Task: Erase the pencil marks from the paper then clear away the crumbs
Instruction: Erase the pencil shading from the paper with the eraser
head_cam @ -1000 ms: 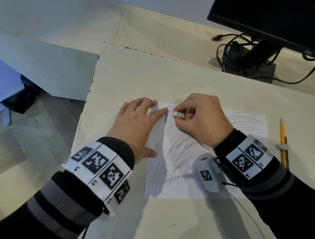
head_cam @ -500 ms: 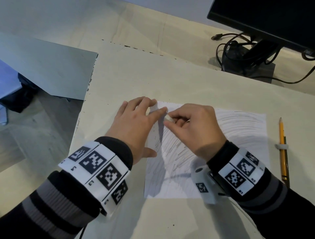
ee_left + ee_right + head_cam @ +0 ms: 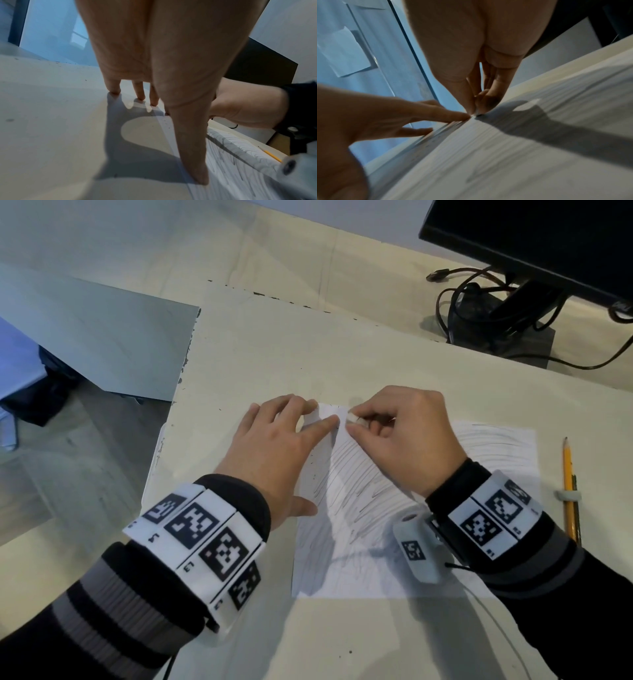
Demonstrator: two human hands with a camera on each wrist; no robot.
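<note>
A white sheet of paper (image 3: 394, 546) covered in grey pencil scribbles lies on the cream table (image 3: 308, 364). My left hand (image 3: 274, 446) lies flat with straight fingers, pressing down the sheet's left edge and top left corner. My right hand (image 3: 404, 436) pinches a small white eraser (image 3: 353, 419) between thumb and fingers at the paper's top left, just beside the left index fingertip. In the right wrist view the right hand's fingertips (image 3: 473, 111) meet the paper (image 3: 522, 155) right next to the left hand (image 3: 388, 116). A few dark crumbs (image 3: 313, 470) lie near the paper's left edge.
A yellow pencil (image 3: 568, 487) lies on the table right of the paper. A black monitor (image 3: 534, 241) on its stand with tangled cables (image 3: 479, 302) sits at the back right. The table's left edge (image 3: 178, 392) drops to the floor.
My right hand with the eraser slid down-left over the scribbles and has come back up to the paper's top left corner. The left hand stays pressing the paper.
</note>
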